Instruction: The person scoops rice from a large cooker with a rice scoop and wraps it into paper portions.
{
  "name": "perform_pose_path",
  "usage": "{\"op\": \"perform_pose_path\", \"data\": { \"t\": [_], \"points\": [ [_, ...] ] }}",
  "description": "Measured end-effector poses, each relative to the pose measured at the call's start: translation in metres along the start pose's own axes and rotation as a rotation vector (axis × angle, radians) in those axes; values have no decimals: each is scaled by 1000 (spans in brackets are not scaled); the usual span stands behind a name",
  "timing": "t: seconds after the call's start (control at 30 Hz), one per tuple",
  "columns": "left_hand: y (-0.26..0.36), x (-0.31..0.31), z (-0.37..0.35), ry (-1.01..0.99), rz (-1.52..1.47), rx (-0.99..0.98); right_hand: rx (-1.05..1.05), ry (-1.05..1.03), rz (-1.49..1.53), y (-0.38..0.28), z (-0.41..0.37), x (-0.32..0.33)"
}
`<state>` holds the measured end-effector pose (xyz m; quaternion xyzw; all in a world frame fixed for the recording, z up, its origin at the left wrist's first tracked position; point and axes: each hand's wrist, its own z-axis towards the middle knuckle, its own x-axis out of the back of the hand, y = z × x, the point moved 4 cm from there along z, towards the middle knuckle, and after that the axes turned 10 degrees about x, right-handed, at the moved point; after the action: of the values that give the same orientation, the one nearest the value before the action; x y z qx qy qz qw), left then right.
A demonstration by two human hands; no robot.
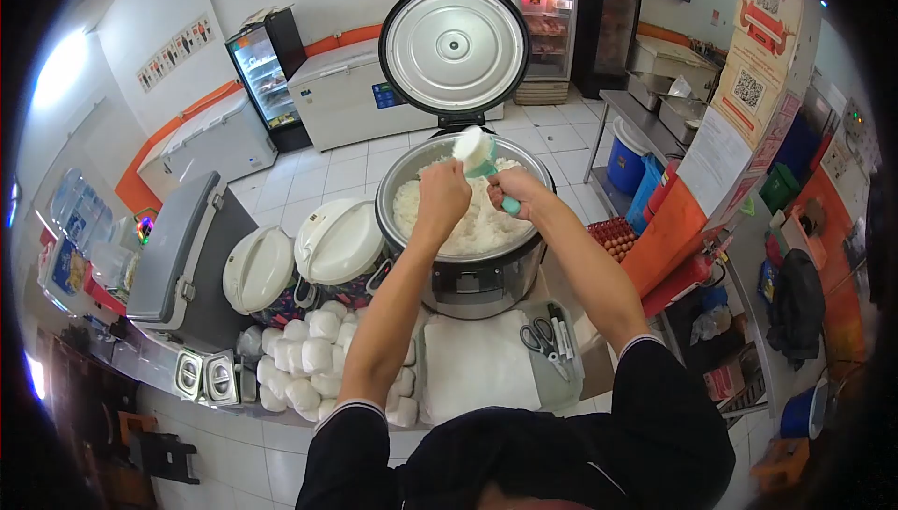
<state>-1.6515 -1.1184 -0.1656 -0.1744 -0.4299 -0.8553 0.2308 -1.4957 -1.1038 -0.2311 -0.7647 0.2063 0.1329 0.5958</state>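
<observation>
My right hand (520, 194) is closed around the handle of a teal rice scoop (511, 205), its head tilted up over the rice cooker. Beside it my left hand (444, 194) is closed, close to a white rounded mass (471, 146) at the scoop's head; whether that is rice or a small container, and what the fingers grip, I cannot make out. Both hands are above the cooked rice (458, 225) in a large rice cooker (482, 285). Its round lid (455, 47) stands raised behind.
White rounded bundles (304, 360) are piled left of white sheets (479, 360) in a tray. Scissors (543, 337) and markers (563, 337) lie at the tray's right. Two white-lidded containers (341, 243) and a grey cooler box (178, 257) stand left; eggs (615, 239) sit right.
</observation>
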Motion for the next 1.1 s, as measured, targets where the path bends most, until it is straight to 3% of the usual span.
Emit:
{"op": "perform_pose_path", "data": {
  "t": [0.1, 0.17, 0.23, 0.3, 0.37, 0.43, 0.5, 0.53, 0.67, 0.73, 0.77, 0.83, 0.97, 1.0, 1.03, 1.07, 1.1],
  "points": [
    [10, -10, -17, -48, 72, -3, 110, -10, -98, 1, 0, 2],
    [6, -21, -18, 46, 35, -39, 176, -1, -195, 0, -24, -7],
    [-9, -24, 3, -82, 131, -23, 232, -2, -283, -5, -38, -18],
    [-17, -22, 19, -119, 244, -58, 154, 1, -145, -3, -46, -13],
    [-28, -18, 26, -233, 203, 205, 122, 15, -119, -1, -38, -6],
    [-25, -18, 7, -276, 225, 230, 98, 42, -74, -1, -26, 8],
    [-40, -30, -15, -350, 229, 293, 53, 157, 294, 0, -7, 25],
    [-54, -39, -22, -465, 287, 256, 1, 86, 379, 4, 6, 36],
    [-41, -25, -29, -259, 205, 367, 27, 70, 383, -3, -3, 29],
    [7, 2, -23, 17, 83, 74, 16, 48, 299, 3, -6, 25],
    [7, -5, -21, 13, 80, 85, 7, 55, 294, 5, -15, 21],
    [6, -23, -9, -120, 87, -32, 145, 37, 39, 0, -36, 3],
    [-50, -39, 39, -322, 399, 225, 129, -40, -14, 15, -25, 27],
    [-57, -41, 34, -370, 426, 212, 170, 7, -223, 7, -43, 22],
    [-64, -41, 34, -403, 464, 217, 115, -69, -78, 13, -30, 43],
    [-67, -43, 30, -424, 497, 224, 314, -30, -144, 18, -25, 67],
    [-71, -48, 18, -442, 543, 245, 173, -148, -22, 16, -18, 79]
  ]
}}
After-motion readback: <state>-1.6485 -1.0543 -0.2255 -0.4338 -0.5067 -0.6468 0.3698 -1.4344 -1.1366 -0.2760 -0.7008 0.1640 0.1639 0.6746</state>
